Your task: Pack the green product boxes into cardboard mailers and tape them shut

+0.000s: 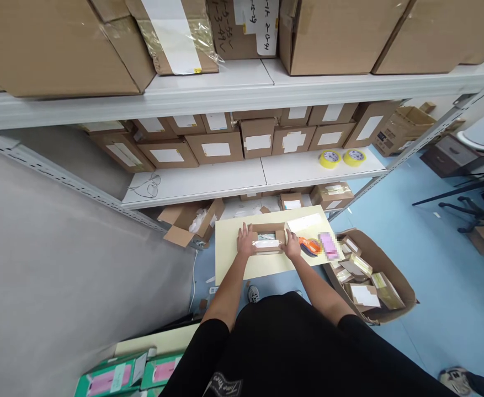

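A small cardboard box [269, 227] stands open at the top on the pale yellow table, with its long side facing me. Inside lies something pale wrapped in whitish material, too small to make out. My left hand [245, 241] grips the box's left end, fingers over the rim. At the right end, my right hand [291, 246] holds the box wall between thumb and fingers. Just right of that hand lies an orange tape dispenser [309, 245]. Beside it is a pink object [328, 246], blurred by pixelation. A white sheet [304, 223] rests behind them on the table.
The yellow table [228, 264] stands before a metal shelf [208, 184] with labelled cartons and two yellow tape rolls [329, 159]. A large carton [399, 264] of small boxes sits on the floor at right. An open carton [179, 236] is at left. Another person's shoe [455, 380] shows lower right.
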{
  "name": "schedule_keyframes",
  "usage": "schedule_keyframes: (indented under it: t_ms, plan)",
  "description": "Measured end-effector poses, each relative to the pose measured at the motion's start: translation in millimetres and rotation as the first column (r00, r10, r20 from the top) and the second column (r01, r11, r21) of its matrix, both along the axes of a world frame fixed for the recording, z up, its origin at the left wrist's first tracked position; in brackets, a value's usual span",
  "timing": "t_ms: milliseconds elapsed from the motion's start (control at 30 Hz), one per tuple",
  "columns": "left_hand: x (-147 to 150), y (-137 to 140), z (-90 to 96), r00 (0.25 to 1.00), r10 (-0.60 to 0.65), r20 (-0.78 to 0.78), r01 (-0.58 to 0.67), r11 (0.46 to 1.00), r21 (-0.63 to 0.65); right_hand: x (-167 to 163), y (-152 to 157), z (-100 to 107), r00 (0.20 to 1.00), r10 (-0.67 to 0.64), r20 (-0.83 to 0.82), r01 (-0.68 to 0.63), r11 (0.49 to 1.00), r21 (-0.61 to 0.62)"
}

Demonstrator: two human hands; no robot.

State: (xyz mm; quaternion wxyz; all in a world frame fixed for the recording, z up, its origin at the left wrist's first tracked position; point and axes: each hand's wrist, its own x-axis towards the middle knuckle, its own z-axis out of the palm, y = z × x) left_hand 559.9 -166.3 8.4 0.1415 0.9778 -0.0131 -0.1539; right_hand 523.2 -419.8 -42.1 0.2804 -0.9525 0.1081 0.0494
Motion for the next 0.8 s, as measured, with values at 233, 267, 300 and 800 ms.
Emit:
schedule_keyframes:
  t_ms: [233, 267, 300, 800]
  plan:
    - [9, -2, 7.2, 0.960, -0.278, 0.011, 0.278, 0.959, 0.048, -8, -3, -6, 0.979, 0.137, 0.149, -0.128, 0.990, -0.065]
    - [2, -1, 3.4, 0.958, -0.286, 0.004, 0.285, 0.958, 0.032, -10, -3, -9, 0.974, 0.172, 0.149, -0.166, 0.985, -0.051]
    - [-6, 0, -1.0, 0.957, -0.290, -0.018, 0.290, 0.957, 0.012, -12, -2, -12, 0.969, 0.202, 0.141, -0.199, 0.979, -0.032]
    - [-7, -23, -6.5, 0.921, -0.181, -0.345, 0.240, 0.961, 0.136, 3, -70, 29, 0.986, 0.114, 0.123, -0.123, 0.990, 0.070]
